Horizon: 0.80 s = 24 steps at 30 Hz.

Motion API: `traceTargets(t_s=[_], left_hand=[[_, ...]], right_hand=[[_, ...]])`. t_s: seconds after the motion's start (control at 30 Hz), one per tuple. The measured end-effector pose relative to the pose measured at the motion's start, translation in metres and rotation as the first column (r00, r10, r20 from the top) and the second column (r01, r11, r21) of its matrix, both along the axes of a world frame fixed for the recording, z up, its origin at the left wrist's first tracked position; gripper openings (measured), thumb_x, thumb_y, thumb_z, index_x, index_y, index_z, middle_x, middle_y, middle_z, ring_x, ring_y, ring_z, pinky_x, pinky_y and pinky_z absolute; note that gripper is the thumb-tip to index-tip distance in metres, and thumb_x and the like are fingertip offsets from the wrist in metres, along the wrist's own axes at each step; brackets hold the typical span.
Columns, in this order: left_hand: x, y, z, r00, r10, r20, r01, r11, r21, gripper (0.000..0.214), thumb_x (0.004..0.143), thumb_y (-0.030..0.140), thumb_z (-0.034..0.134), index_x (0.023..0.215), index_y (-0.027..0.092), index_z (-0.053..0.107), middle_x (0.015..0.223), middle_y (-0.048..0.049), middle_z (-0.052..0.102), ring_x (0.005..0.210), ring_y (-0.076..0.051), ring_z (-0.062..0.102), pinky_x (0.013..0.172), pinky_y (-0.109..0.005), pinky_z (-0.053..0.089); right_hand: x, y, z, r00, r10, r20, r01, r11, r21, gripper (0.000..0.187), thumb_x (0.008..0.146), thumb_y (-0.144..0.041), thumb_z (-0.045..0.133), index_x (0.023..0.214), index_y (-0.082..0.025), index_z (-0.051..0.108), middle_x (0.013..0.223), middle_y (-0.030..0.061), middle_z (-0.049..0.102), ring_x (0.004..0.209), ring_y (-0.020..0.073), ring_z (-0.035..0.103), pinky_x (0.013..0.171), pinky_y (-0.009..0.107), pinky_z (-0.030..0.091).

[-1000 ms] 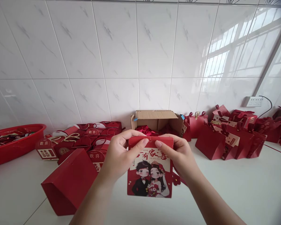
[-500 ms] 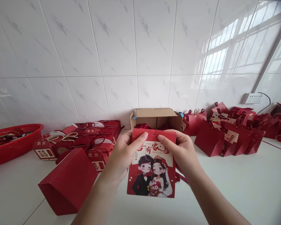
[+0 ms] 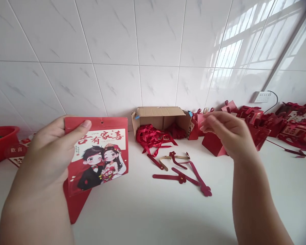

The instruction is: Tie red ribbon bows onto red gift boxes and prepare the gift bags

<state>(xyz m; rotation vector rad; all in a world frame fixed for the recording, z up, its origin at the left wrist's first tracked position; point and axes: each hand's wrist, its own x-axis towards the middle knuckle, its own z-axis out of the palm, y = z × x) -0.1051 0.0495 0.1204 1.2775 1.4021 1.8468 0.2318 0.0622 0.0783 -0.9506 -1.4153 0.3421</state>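
My left hand [image 3: 44, 153] is closed on the top left corner of a red gift box [image 3: 99, 185] with a cartoon bride and groom on its front. The thumb presses the front, and a small hole shows at the top edge. Part of another red gift box [image 3: 78, 207] shows below and behind it. My right hand [image 3: 224, 131] is raised at the right, fingers loosely bent, with nothing visible in them. On the table lie several loose straps with flower-shaped ends, among them a dark red strap [image 3: 165, 177] and a gold strap [image 3: 163, 163].
A cardboard box [image 3: 160, 111] on its side against the tiled wall holds red ribbons [image 3: 150, 136]. Red gift bags [image 3: 214, 144] stand at the right, partly behind my right hand. A red basin [image 3: 2, 144] is at the far left, and a socket strip [image 3: 261, 97] hangs on the wall.
My right hand has let go of the gift box and moved right. My left hand has carried the box to the left. The view has shifted, uncovering the straps and ribbons.
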Motion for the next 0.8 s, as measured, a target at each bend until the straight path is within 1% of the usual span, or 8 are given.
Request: traceTargets(t_s=[0.1, 0.17, 0.23, 0.37, 0.47, 0.53, 0.67, 0.8], left_hand=[[0.003, -0.001, -0.002, 0.999, -0.020, -0.030, 0.019, 0.999, -0.031, 0.023, 0.070, 0.031, 0.073, 0.079, 0.014, 0.060, 0.058, 0.0025, 0.060, 0.049, -0.014, 0.059, 0.042, -0.025, 0.051], [0.007, -0.003, -0.002, 0.997, -0.069, -0.038, 0.068, 0.997, -0.033, 0.022, 0.071, 0.030, 0.072, 0.082, 0.015, 0.061, 0.060, 0.0019, 0.062, 0.053, -0.016, 0.061, 0.046, -0.028, 0.053], [0.010, -0.005, -0.002, 0.994, -0.111, -0.025, 0.109, 0.993, -0.052, 0.022, 0.070, 0.030, 0.072, 0.081, 0.015, 0.061, 0.062, 0.0006, 0.065, 0.056, -0.019, 0.063, 0.051, -0.033, 0.055], [0.016, -0.004, -0.004, 0.977, -0.211, 0.009, 0.211, 0.974, -0.084, 0.022, 0.068, 0.028, 0.072, 0.082, 0.015, 0.061, 0.061, -0.0012, 0.066, 0.053, -0.020, 0.064, 0.048, -0.033, 0.055], [0.018, -0.003, -0.006, 0.966, -0.258, 0.004, 0.258, 0.963, -0.083, 0.023, 0.070, 0.029, 0.073, 0.084, 0.015, 0.061, 0.061, -0.0012, 0.066, 0.054, -0.020, 0.064, 0.048, -0.034, 0.056], [0.019, -0.003, -0.006, 0.966, -0.258, 0.004, 0.257, 0.963, -0.077, 0.022, 0.071, 0.029, 0.072, 0.083, 0.015, 0.061, 0.061, -0.0010, 0.066, 0.055, -0.020, 0.065, 0.052, -0.035, 0.057], [0.015, -0.004, -0.006, 0.967, -0.253, -0.007, 0.252, 0.965, -0.073, 0.022, 0.071, 0.030, 0.073, 0.083, 0.016, 0.061, 0.060, 0.0001, 0.066, 0.054, -0.019, 0.065, 0.053, -0.035, 0.058], [0.014, -0.003, -0.007, 0.966, -0.259, -0.013, 0.257, 0.963, -0.077, 0.023, 0.072, 0.031, 0.073, 0.085, 0.017, 0.061, 0.063, -0.0005, 0.067, 0.056, -0.021, 0.066, 0.055, -0.038, 0.058]], right_hand=[[-0.008, 0.020, -0.016, 0.918, -0.030, 0.394, 0.152, 0.948, -0.281, 0.021, 0.085, -0.034, 0.057, 0.094, -0.019, 0.069, 0.079, 0.0047, 0.069, 0.072, 0.0177, 0.065, 0.066, 0.031, 0.053], [-0.022, 0.038, -0.032, 0.787, 0.091, 0.610, 0.266, 0.842, -0.469, 0.021, 0.085, -0.019, 0.052, 0.096, -0.019, 0.069, 0.085, 0.0057, 0.070, 0.071, 0.0167, 0.064, 0.064, 0.028, 0.051], [-0.041, 0.054, -0.049, 0.684, 0.229, 0.693, 0.315, 0.764, -0.564, 0.023, 0.077, -0.007, 0.053, 0.088, -0.017, 0.071, 0.085, 0.0074, 0.070, 0.067, 0.0175, 0.064, 0.059, 0.027, 0.047], [-0.080, 0.065, -0.077, 0.545, 0.417, 0.727, 0.297, 0.715, -0.633, 0.013, 0.073, -0.009, 0.060, 0.067, -0.017, 0.069, 0.074, 0.0071, 0.067, 0.064, 0.0183, 0.061, 0.056, 0.027, 0.044], [-0.102, 0.065, -0.092, 0.458, 0.477, 0.750, 0.311, 0.705, -0.638, 0.006, 0.080, -0.019, 0.063, 0.079, -0.014, 0.066, 0.084, 0.0056, 0.066, 0.073, 0.0161, 0.061, 0.064, 0.028, 0.049], [-0.109, 0.064, -0.100, 0.420, 0.490, 0.764, 0.336, 0.698, -0.633, 0.016, 0.085, -0.027, 0.062, 0.094, -0.013, 0.063, 0.096, 0.0053, 0.064, 0.082, 0.0150, 0.061, 0.073, 0.031, 0.052], [-0.109, 0.068, -0.108, 0.400, 0.496, 0.771, 0.372, 0.682, -0.630, 0.024, 0.089, -0.032, 0.058, 0.105, -0.013, 0.060, 0.107, 0.0068, 0.061, 0.092, 0.0166, 0.060, 0.080, 0.035, 0.053], [-0.102, 0.073, -0.112, 0.436, 0.484, 0.759, 0.349, 0.686, -0.638, 0.025, 0.090, -0.032, 0.057, 0.108, -0.014, 0.059, 0.105, 0.0063, 0.061, 0.089, 0.0158, 0.061, 0.078, 0.034, 0.053]])
